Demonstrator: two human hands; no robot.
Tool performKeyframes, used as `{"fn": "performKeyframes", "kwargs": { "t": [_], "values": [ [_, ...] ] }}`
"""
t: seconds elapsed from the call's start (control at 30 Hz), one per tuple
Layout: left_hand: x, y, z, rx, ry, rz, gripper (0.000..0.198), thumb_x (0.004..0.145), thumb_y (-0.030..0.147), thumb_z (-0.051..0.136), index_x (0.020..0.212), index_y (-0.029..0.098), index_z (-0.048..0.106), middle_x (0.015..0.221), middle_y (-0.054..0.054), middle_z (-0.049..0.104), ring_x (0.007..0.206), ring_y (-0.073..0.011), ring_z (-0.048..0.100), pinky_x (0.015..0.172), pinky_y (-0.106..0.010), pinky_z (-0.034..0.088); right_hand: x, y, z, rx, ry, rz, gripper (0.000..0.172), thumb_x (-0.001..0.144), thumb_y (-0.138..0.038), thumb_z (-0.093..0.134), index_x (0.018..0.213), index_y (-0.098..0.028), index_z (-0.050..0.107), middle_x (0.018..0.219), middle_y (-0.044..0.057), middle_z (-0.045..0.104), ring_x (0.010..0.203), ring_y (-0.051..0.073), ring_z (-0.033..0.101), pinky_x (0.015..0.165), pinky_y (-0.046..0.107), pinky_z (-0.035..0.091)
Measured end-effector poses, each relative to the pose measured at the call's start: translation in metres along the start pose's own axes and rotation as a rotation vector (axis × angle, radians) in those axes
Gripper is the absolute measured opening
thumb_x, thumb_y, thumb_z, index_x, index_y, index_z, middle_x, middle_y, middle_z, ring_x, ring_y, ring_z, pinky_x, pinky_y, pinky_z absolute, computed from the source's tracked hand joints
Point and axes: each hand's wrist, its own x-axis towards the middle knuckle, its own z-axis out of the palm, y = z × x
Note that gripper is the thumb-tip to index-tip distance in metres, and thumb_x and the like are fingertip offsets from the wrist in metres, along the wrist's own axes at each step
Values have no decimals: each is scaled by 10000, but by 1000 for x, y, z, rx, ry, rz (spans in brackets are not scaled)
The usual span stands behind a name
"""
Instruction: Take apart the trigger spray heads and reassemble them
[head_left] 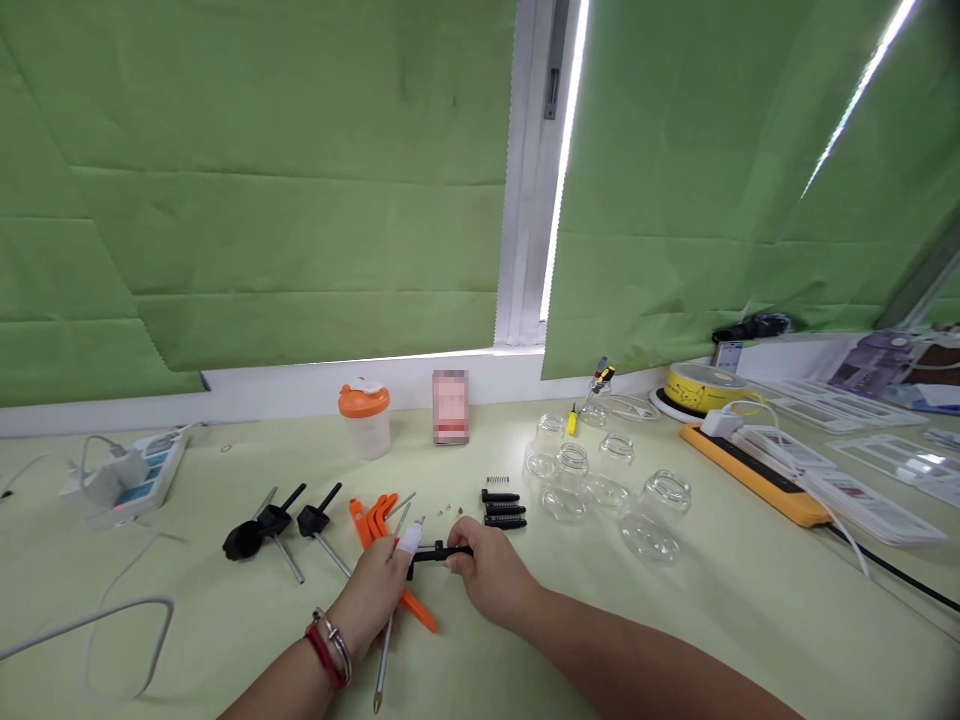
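Near the table's front my left hand (379,585) and my right hand (491,570) hold a slim black plastic part (431,554) between them. The left thumb has a white wrap and presses the part's left end; the right fingertips pinch its right end. Under my left hand come out an orange plastic lever (418,610) and a metal tube (383,665) with a brass-coloured tip; whether they are gripped is hidden. Further orange levers (379,515) lie just beyond it. By my right hand are several black plastic parts with springs (504,509) and a loose spring (497,479).
Several clear jars (566,490) stand to the right, near a yellow-handled tool (572,420). Black parts with metal rods (276,520) lie left. A cup with an orange lid (367,425) stands behind. Power strips (154,475) and an orange-edged one (750,475) trail cables.
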Motion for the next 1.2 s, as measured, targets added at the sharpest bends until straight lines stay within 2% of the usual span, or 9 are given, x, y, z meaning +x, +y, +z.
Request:
{"fn": "performKeyframes", "kwargs": {
  "t": [0.1,0.3,0.43,0.7,0.83,0.9,1.0,1.07,1.2],
  "values": [
    [-5,6,-7,-201,-61,-162,385,830,575,202,664,243,306,509,59,275,391,-129,356,390,-285,366,2,1,-11,56,-46,25,86,763,-182,528,846,-197,541,728,-6,580,607,107,474,547,202,336],
    [-7,3,-11,-321,-108,-139,389,802,590,310,643,240,250,529,70,247,381,-104,315,366,-257,309,8,7,-58,79,-78,64,117,710,-222,605,815,-187,566,738,-2,600,613,106,504,546,209,361],
    [-7,-1,-9,-216,-216,-129,402,788,597,339,629,237,259,512,68,275,362,-108,331,362,-251,272,6,9,-77,14,-126,43,138,684,-251,640,799,-183,604,723,-4,598,625,112,516,521,201,349],
    [-9,-4,-11,435,-23,103,406,829,522,297,570,216,361,548,-1,457,520,-182,473,506,-297,315,3,-1,-57,-203,-75,-95,109,701,-272,632,790,-218,665,768,5,634,668,134,534,562,220,347],
    [-20,7,-13,641,87,166,356,858,449,292,698,197,485,647,-40,556,598,-212,535,548,-316,353,4,-1,-57,-239,-69,-66,124,718,-301,622,800,-219,665,768,11,635,654,134,527,550,222,337],
    [-25,14,-11,657,113,304,289,858,392,336,772,192,526,782,-62,591,712,-219,554,632,-336,400,4,0,-58,-221,-74,-56,127,723,-312,620,794,-214,661,765,12,635,662,135,531,554,222,342],
    [-26,19,-7,604,32,583,211,848,311,399,834,205,580,1125,-93,559,1001,-251,509,844,-398,394,5,3,-59,-169,-81,-58,140,724,-323,622,795,-208,658,767,14,638,684,139,544,574,225,361],
    [-23,20,-4,600,-46,668,194,839,276,422,850,217,607,1272,-81,497,1109,-271,455,922,-441,348,5,3,-59,-136,-86,-61,141,717,-319,628,792,-203,655,772,15,642,698,142,554,586,228,374],
    [-17,17,1,615,-148,682,254,858,264,397,950,236,632,1157,-73,586,1025,-248,509,914,-427,348,8,4,-65,-90,-95,-74,128,701,-304,640,773,-199,649,775,7,652,724,145,572,619,235,399]
  ]
}}
